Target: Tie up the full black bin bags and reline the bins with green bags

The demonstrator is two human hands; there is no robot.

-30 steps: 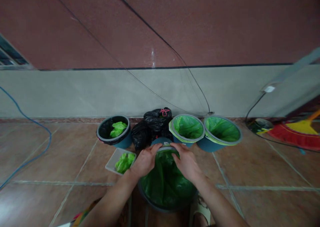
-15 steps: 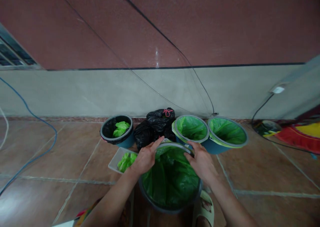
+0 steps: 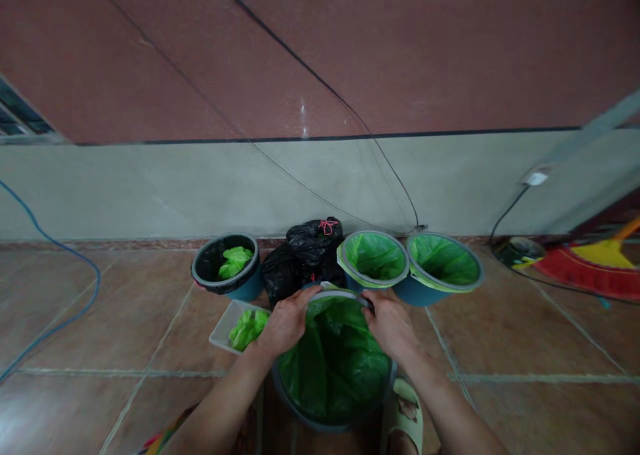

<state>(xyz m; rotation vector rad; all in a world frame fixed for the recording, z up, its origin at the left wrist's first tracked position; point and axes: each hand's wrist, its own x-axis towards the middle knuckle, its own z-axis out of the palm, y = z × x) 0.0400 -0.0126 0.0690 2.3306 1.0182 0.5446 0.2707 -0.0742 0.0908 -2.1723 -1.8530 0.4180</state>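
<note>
Between my feet stands a trash can [image 3: 334,425] with a grey rim, lined with a green trash bag [image 3: 336,368]. My left hand [image 3: 287,321] is closed on the far left part of the rim, its fingers over the outside. On the far right part, my right hand [image 3: 389,321] grips the rim, fingers curled over it and thumb toward the inside. The fingertips of both hands are hidden behind the rim. Left of my left hand, a white tray [image 3: 220,335] holds crumpled green bags [image 3: 247,328].
Two blue trash cans with green liners [image 3: 375,258] [image 3: 444,265] stand by the wall. Tied black trash bags [image 3: 313,241] are piled beside them. Further left is a black-lined trash can [image 3: 247,287] with green plastic inside. A blue hose [image 3: 75,315] and a black cable [image 3: 510,208] cross the floor edges.
My right hand's fingers have curled round the rim, and my left index finger has come down onto it. The view has shifted slightly to the right.
</note>
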